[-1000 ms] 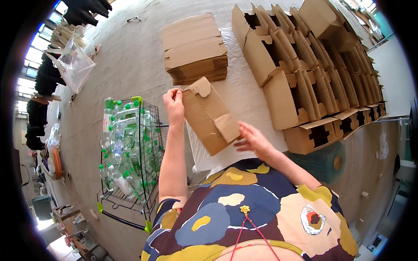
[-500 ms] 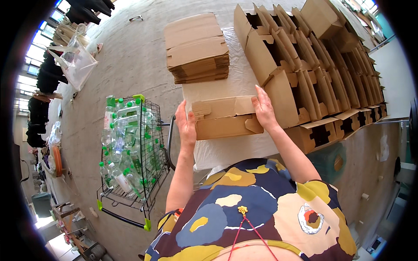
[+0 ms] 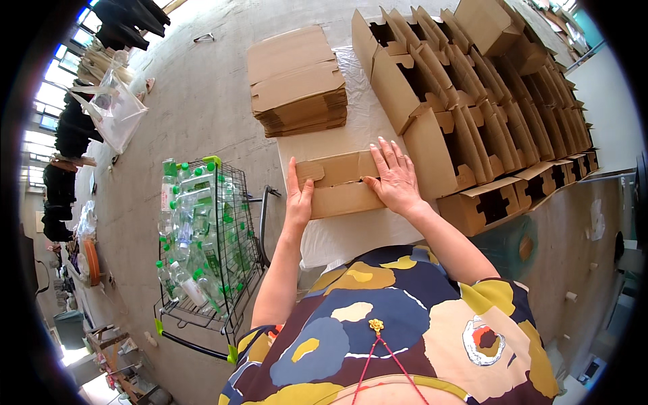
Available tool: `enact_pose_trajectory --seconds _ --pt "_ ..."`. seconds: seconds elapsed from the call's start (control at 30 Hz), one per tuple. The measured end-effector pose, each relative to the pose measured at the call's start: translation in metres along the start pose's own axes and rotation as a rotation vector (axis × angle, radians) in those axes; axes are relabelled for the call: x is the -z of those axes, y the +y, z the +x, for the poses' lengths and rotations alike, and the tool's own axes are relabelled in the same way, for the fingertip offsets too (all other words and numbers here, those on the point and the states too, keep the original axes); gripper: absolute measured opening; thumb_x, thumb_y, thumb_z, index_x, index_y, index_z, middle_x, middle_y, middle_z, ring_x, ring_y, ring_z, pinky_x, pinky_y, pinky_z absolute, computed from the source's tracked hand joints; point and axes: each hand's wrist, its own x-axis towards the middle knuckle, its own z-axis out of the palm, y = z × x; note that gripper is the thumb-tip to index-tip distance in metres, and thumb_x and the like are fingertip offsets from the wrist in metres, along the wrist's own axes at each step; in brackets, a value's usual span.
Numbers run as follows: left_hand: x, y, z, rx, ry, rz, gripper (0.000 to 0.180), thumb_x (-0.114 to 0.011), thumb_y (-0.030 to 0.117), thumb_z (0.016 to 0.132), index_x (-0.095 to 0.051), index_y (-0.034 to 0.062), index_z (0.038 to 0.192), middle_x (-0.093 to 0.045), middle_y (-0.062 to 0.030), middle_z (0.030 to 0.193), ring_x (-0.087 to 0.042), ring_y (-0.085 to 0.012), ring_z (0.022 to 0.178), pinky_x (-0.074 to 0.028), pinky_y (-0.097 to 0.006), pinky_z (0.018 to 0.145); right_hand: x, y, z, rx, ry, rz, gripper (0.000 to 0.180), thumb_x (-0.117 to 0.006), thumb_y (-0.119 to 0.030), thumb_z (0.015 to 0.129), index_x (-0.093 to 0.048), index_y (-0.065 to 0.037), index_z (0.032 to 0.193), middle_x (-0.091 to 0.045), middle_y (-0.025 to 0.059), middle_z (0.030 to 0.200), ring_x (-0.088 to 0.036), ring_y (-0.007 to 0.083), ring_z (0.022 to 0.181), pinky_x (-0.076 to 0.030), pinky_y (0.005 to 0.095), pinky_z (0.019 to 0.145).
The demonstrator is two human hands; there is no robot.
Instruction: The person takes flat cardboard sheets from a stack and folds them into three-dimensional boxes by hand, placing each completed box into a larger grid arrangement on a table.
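The person's right hand point(image 3: 397, 183) has come in from the end of the long brown cardboard carton point(image 3: 341, 199) to lie over its right part, fingers splayed toward the tall stack of flattened brown cardboard pieces point(image 3: 297, 74). A second ago the carton was tilted, held at an upper corner by the left hand point(image 3: 298, 202); now it lies crosswise just on the person's side of that stack, above the white plastic sheet point(image 3: 351, 236).

Half a second ago a rounded tab showed at the carton's lower right; now one shows at its upper left, beside the left thumb. Whether the carton was turned round, or the other tab lies under the right palm, cannot be told. The change suggests that the carton is being steadied and pressed from both ends rather than carried.

The left hand frames the left end with thumb and forefinger well apart, the thumb on the cardboard. The right hand is spread wide, its thumb near the dark slit between the panels; neither is closed in a fist, and how hard they press cannot be seen.

Right of the stack stand rows of brown cardboard boxes with raised flaps point(image 3: 439, 145); left of it and nearer the person is a black wire cart with lime-green corners point(image 3: 213, 161), filled with clear green-capped plastic bottles point(image 3: 196, 216).
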Motion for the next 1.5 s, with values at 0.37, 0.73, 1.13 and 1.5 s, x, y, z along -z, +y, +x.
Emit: enact_pose_trajectory --seconds 0.37,0.73,1.13,1.5 --pt "0.030 0.050 0.038 -0.252 0.245 0.637 0.075 -0.040 0.061 0.105 -0.039 0.0042 0.155 -0.029 -0.0176 0.166 -0.023 -0.0379 0.153 -0.016 -0.048 0.125 0.043 0.012 0.025 0.085 0.333 0.117 0.059 -0.060 -0.041 0.100 -0.051 -0.008 0.148 -0.034 0.0102 0.164 -0.027 0.0311 0.153 -0.026 0.0520 0.120" --pt "-0.003 0.024 0.034 -0.189 -0.039 0.522 0.072 -0.049 0.061 0.101 -0.044 0.0137 0.155 -0.030 -0.0118 0.166 -0.027 -0.0344 0.152 -0.022 -0.046 0.125 -0.007 0.019 0.035 0.042 0.096 0.479 0.058 -0.058 -0.046 0.102 -0.051 -0.014 0.149 -0.043 0.0098 0.157 -0.036 0.0341 0.146 -0.032 0.0451 0.119" --pt "-0.002 0.021 0.023 -0.118 -0.020 0.531 0.058 -0.064 0.027 0.100 -0.045 0.0121 0.153 -0.036 -0.0158 0.161 -0.034 -0.0338 0.149 -0.028 -0.041 0.122 -0.004 0.005 0.014 -0.059 0.110 0.165 0.056 -0.064 -0.035 0.097 -0.050 -0.021 0.149 -0.039 0.0081 0.156 -0.048 0.0333 0.135 -0.048 0.0472 0.104" --pt "0.038 -0.015 0.011 0.591 0.017 -0.183 0.104 -0.037 0.090 0.086 -0.020 0.0235 0.164 -0.029 -0.0097 0.167 -0.026 -0.0323 0.153 -0.027 -0.064 0.113 -0.001 0.053 -0.001 -0.661 -0.161 1.230 0.074 -0.042 -0.063 0.104 -0.041 -0.010 0.156 -0.051 0.0150 0.151 -0.052 0.0308 0.136 -0.046 0.0488 0.106"
